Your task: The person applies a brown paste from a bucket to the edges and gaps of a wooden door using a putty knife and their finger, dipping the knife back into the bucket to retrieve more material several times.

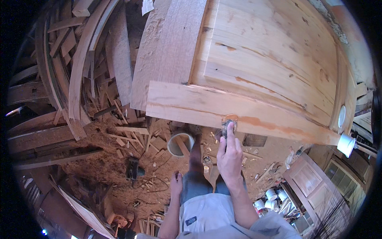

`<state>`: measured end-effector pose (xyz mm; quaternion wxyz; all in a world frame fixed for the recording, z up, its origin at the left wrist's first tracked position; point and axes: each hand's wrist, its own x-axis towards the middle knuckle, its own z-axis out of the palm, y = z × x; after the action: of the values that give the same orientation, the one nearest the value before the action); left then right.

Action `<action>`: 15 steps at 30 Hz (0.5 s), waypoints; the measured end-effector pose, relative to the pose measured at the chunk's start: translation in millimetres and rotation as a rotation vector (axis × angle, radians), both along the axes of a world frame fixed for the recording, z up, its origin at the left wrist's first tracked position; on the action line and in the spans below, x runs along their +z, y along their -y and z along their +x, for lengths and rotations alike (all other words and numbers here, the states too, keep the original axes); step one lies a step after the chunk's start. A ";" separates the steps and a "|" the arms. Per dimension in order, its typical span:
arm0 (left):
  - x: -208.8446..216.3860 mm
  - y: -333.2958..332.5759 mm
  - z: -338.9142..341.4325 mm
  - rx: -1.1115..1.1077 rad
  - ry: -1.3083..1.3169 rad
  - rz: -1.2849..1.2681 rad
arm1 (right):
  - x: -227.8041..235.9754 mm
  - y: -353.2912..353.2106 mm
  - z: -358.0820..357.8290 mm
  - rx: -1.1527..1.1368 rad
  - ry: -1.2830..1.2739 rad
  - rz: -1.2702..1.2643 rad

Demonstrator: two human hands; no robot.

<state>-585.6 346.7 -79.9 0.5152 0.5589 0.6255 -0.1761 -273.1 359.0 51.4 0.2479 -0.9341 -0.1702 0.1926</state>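
Observation:
A putty knife (229,118) is in my right hand (230,153), which is closed round it with the index finger stretched along the tool. Its blade, smeared with orange-brown filler, touches the near rail of a pale panelled wooden door (175,97). To the right of the blade, a wet-looking streak of filler (274,125) runs along that rail. More brown filler marks the raised panel's cracks. My left hand (176,183) hangs beside my left thigh, its fingers slightly apart, with nothing visible in it.
Stacked boards and offcuts (79,67) crowd the left. A bucket (180,144) with a wood strip inside stands below the door's edge, among sawdust and scraps. A white cup (346,145) is at the door's right end. Another panelled door (308,175) leans by several tins at lower right.

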 end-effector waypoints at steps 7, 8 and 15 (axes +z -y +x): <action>6.7 -8.4 -2.2 0.045 0.025 0.046 | 5.3 -19.7 5.5 0.028 -0.031 0.065; 9.5 -8.0 -2.6 0.013 0.020 0.063 | -0.6 -22.2 2.4 -0.001 -0.046 -0.031; 26.4 -9.1 -5.1 0.015 -0.029 0.039 | 16.2 -16.3 -12.9 0.069 -0.125 -0.024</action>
<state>-590.7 355.8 -53.5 0.4964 0.5614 0.6404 -0.1681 -286.0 375.4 67.6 0.2401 -0.9167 -0.1840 0.2611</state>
